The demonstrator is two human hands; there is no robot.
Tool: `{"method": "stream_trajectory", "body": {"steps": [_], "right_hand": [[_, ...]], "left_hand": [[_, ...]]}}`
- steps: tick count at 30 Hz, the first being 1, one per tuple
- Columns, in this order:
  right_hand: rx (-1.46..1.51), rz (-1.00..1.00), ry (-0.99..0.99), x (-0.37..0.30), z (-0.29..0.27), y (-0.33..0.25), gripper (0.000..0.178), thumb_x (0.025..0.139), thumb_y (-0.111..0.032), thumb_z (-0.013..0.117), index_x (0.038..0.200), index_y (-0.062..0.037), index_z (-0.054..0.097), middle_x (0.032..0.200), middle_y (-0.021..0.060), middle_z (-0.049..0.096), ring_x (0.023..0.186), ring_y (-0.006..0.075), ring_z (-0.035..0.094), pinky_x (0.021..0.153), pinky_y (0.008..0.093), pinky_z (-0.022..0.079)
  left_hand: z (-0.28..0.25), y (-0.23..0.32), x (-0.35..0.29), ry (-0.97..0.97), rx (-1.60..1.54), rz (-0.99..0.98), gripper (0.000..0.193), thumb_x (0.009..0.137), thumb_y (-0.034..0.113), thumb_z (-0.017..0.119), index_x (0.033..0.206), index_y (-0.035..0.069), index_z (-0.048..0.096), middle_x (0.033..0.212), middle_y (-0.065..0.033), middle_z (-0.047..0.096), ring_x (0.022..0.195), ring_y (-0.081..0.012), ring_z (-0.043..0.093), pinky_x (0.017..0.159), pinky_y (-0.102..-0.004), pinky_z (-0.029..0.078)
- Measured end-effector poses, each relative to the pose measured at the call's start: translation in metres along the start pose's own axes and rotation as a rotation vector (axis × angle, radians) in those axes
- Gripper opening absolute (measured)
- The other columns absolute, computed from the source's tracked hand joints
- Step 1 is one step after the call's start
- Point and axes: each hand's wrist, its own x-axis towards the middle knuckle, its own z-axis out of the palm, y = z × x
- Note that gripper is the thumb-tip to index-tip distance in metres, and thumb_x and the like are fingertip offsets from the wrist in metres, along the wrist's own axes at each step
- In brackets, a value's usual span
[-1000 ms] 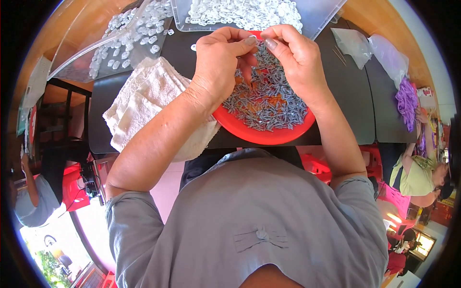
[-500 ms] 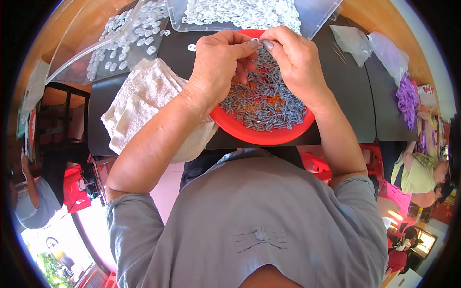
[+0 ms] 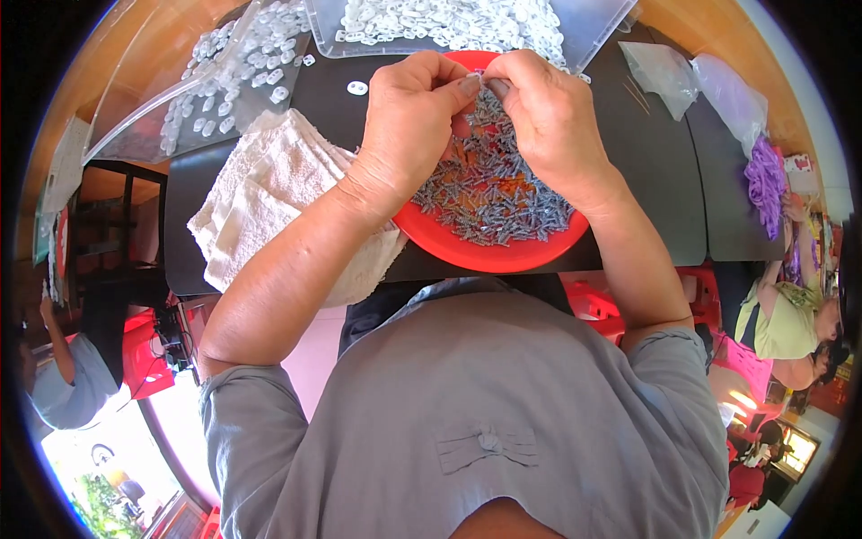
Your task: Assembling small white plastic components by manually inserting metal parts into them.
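Left hand pinches a small pale piece above the far side of the red basin; right hand meets it at the fingertips, its grip I cannot tell. I note grey screws inside, clear bin beyond.

Left hand and right hand meet over a red basin of grey pieces.

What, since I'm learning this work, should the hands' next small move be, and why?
Probably a gentle press of the right hand toward the left hand: their fingers nearly meet over the red basin of grey screw-like pieces, with something small and pale between them, mostly hidden, so letting go might drop it.
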Motion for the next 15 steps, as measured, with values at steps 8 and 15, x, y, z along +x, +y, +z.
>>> {"method": "stream_trajectory", "body": {"steps": [8,15], "right_hand": [[0.068,-0.008,0.034,-0.002,0.011,0.001,0.013,0.083,0.008,0.054,0.094,0.0014,0.058,0.081,0.0158,0.063,0.073,0.0292,0.065,0.065,0.0342,0.051],[0.201,0.021,0.123,0.001,0.009,0.002,0.008,0.087,0.004,0.058,0.094,0.0017,0.060,0.077,0.0085,0.064,0.069,0.0142,0.061,0.062,0.0262,0.048]], "left_hand": [[0.004,0.001,-0.007,0.079,0.031,0.044,0.011,0.087,0.006,0.065,0.084,-0.004,0.061,0.066,-0.0031,0.058,0.054,-0.0081,0.053,0.048,-0.0242,0.043],[0.004,0.002,-0.006,0.103,0.016,0.133,0.012,0.087,0.008,0.064,0.084,-0.003,0.061,0.066,-0.0030,0.058,0.055,-0.0078,0.053,0.046,-0.0239,0.042]]}}
